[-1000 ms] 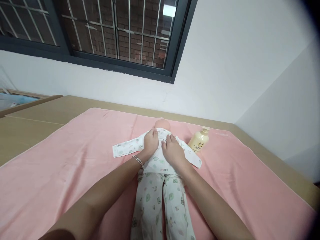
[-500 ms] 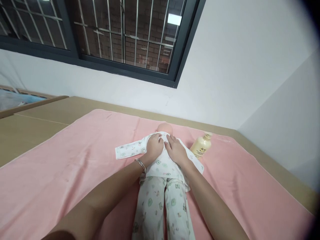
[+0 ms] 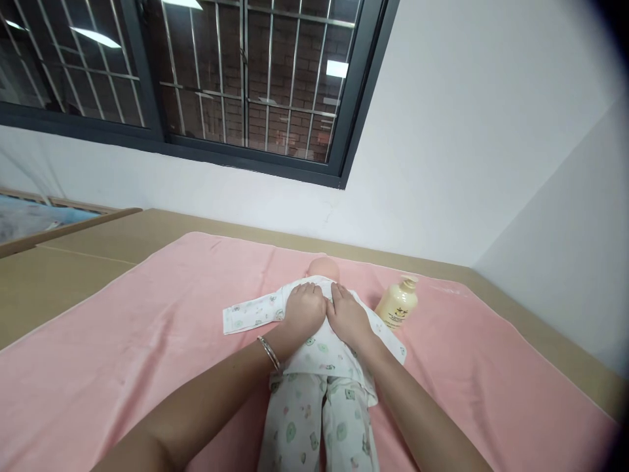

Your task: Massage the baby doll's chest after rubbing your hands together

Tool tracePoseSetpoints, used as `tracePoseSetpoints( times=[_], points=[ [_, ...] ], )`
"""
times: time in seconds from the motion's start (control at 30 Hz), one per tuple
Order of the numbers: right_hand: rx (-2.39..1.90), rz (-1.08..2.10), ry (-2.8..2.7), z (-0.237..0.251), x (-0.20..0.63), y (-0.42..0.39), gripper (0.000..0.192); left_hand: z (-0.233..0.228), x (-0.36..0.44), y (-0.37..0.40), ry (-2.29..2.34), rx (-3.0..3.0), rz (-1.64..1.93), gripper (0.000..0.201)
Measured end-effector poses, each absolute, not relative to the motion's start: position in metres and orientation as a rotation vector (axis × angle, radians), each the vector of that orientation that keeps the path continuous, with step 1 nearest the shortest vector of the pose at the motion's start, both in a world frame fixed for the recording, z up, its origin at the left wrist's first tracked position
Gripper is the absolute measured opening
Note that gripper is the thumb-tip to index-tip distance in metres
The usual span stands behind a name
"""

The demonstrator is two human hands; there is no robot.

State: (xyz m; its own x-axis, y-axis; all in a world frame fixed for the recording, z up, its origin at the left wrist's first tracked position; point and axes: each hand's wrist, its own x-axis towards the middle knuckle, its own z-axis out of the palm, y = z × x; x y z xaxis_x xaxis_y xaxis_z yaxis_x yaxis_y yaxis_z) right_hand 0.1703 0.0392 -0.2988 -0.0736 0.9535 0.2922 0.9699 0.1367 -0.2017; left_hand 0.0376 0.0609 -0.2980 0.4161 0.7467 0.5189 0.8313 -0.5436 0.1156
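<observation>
A doll lies on its back with its round head (image 3: pixel 323 267) at the far end. It wears a white printed top (image 3: pixel 324 354) and matching trousers (image 3: pixel 295 426). My left hand (image 3: pixel 305 309), below a silver bangle (image 3: pixel 268 352), rests on the left of the doll's chest with its fingers bent over the cloth. Flat on the right of the chest lies my right hand (image 3: pixel 350 318), fingers stretched toward the doll's neck. The thumbs meet near the middle. Both palms hide part of the top.
A pale yellow pump bottle (image 3: pixel 397 305) stands to the right of the doll's sleeve. Under everything spreads a pink blanket (image 3: pixel 187 314) on a tan surface (image 3: pixel 98 246). A wall and a dark-framed window (image 3: pixel 255 164) rise behind.
My hands have drawn closer together on the doll's chest, the thumbs now meeting. The view has tilted up slightly, so everything sits lower in the picture.
</observation>
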Motion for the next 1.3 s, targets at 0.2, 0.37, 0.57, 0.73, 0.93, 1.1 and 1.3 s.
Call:
tracePoseSetpoints(
  times=[0.2,0.37,0.57,0.73,0.93,1.1,1.3],
  points=[
    [-1.875,0.048,-2.076,-0.294,0.165,0.029,0.057,-0.297,0.039,0.068,-1.558,-2.566,-0.898,0.032],
    [-1.893,-0.020,-2.206,-0.279,0.156,0.010,0.051,-0.303,0.034,0.086,-1.589,-2.710,-1.048,0.035],
    [-1.826,0.059,-2.113,-0.274,0.168,0.021,0.046,-0.298,0.039,0.077,-1.514,-2.653,-0.965,0.037],
    [-1.779,0.068,-2.004,-0.295,0.185,0.046,0.050,-0.298,0.040,0.067,-1.527,-2.650,-0.972,0.037],
    [-1.763,-0.006,-2.019,-0.293,0.183,0.042,0.045,-0.300,0.038,0.068,-1.595,-2.670,-0.987,0.037],
    [-1.871,-0.065,-2.010,-0.273,0.166,0.017,0.031,-0.301,0.033,0.083,-1.564,-2.765,-1.027,0.041],
    [-1.917,0.033,-1.963,-0.275,0.166,0.017,0.037,-0.315,0.032,0.093,-1.515,-2.754,-1.071,0.041]
  ],
)
